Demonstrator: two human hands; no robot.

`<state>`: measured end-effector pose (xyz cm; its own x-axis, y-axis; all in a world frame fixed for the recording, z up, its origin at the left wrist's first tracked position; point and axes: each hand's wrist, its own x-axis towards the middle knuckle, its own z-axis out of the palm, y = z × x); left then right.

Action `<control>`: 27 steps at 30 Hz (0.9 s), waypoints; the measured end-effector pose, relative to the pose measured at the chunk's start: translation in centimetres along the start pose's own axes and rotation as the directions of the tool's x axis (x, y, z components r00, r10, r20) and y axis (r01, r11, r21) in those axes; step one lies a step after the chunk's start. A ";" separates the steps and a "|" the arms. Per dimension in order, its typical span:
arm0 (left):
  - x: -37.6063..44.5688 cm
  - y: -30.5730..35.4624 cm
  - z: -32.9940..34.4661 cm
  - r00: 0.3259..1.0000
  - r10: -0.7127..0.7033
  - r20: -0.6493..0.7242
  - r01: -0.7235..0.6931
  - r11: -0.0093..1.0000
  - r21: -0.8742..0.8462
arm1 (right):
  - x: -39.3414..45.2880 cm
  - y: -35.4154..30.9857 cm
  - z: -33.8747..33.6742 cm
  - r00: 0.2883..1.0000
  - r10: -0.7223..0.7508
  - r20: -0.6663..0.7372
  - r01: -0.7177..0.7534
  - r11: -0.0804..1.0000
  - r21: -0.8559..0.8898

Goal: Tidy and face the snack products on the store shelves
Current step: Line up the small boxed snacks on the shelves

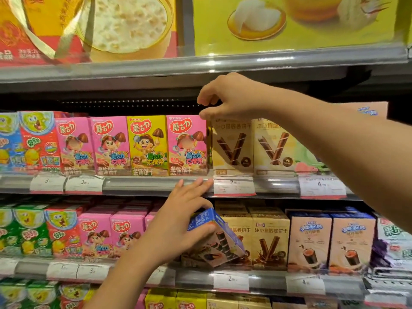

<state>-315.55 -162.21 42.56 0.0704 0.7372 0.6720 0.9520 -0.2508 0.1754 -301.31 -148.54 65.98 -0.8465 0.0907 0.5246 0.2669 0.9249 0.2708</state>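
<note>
Nearest, the left hand (178, 221) is gripping a blue box (219, 238), thumb curled under its near face and fingers spreading over the top. The box is sitting tilted, one corner pointing down, in front of the beige boxes (270, 237) on the lower shelf, where it looks out of place; matching blue-topped boxes (310, 239) are standing further right on that shelf. It looks like light, stiff card that will dent at the corners if squeezed, so holding it by its two broad faces, as the hand is doing, seems soundest.

Further back and higher, the right hand (227, 97) is reaching over the middle shelf (145, 184), thumb and forefinger narrowing to a pinch at the top far corner of the rightmost pink box (187, 144), beside a cream box (233, 146). I cannot tell whether the fingertips are actually touching card or closing just above it. The pink boxes are standing upright and facing forward; they are probably light enough to slide by the top edge, though glossy card may slip from a pinch.

Beyond, large gift boxes (289, 21) are filling the top shelf.
</note>
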 end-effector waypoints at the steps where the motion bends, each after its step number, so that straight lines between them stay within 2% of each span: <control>1: 0.0 0.0 0.1 1.000 -0.001 -0.005 0.001 1.000 0.002 | 0.7 -0.6 0.2 1.000 0.009 0.028 -0.008 1.000 -0.019; 4: 0.0 -0.1 0.2 1.000 -0.004 -0.009 0.004 1.000 0.003 | 2.3 -1.7 1.3 0.995 0.020 0.099 -0.014 0.998 -0.059; 7: -0.1 -0.1 0.4 1.000 -0.006 -0.010 0.006 1.000 0.010 | 2.8 -1.9 2.3 0.998 0.000 0.057 0.004 0.997 -0.074; 11: -0.2 -0.4 0.6 0.999 0.012 -0.035 -0.011 1.000 0.010 | 2.8 -1.5 2.2 0.999 0.028 0.033 -0.031 0.992 0.120; 14: -0.2 -0.7 0.8 0.998 0.028 -0.050 -0.028 1.000 0.004 | 2.8 -1.3 1.9 0.998 0.054 0.034 -0.059 0.982 0.177; 16: -0.3 -1.0 1.0 0.997 0.042 -0.059 -0.042 0.999 0.010 | 2.4 -1.4 1.9 0.997 0.061 0.038 -0.065 0.991 0.120; 17: -0.3 -1.1 1.1 0.996 0.048 -0.070 -0.047 0.999 0.013 | 2.0 -1.5 1.9 0.999 0.051 0.020 -0.051 0.998 0.030; 19: -0.2 -1.4 1.3 0.995 0.055 -0.088 -0.054 0.998 0.014 | -0.1 -2.0 1.9 0.998 -0.007 -0.068 -0.002 0.993 -0.120; 20: -0.1 -1.5 1.3 0.994 0.056 -0.094 -0.055 0.998 0.013 | -1.8 -2.5 2.0 0.989 -0.050 -0.141 0.033 0.993 -0.117; 22: -0.2 -1.4 1.5 0.992 0.058 -0.113 -0.058 0.998 0.006 | -6.6 -3.7 2.7 0.951 -0.105 -0.289 0.112 0.994 0.010; 23: -0.2 -1.3 1.6 0.992 0.052 -0.117 -0.052 0.999 0.000 | -9.3 -4.5 3.5 0.942 -0.083 -0.324 0.118 0.989 0.088; 25: 0.2 -0.8 1.4 0.992 0.038 -0.123 -0.039 0.999 -0.007 | -14.1 -5.5 6.0 0.960 -0.007 -0.281 0.062 0.980 0.188; 27: 0.2 -0.1 0.9 0.995 0.000 -0.102 -0.003 0.999 -0.033 | -17.7 -6.2 9.0 0.986 0.086 -0.144 -0.049 0.968 0.245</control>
<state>-315.39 -161.48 42.03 0.0397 0.6692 0.7420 0.9415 -0.2737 0.1965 -292.15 -152.54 47.78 -0.7452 0.1157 0.6567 0.1870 0.9816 0.0393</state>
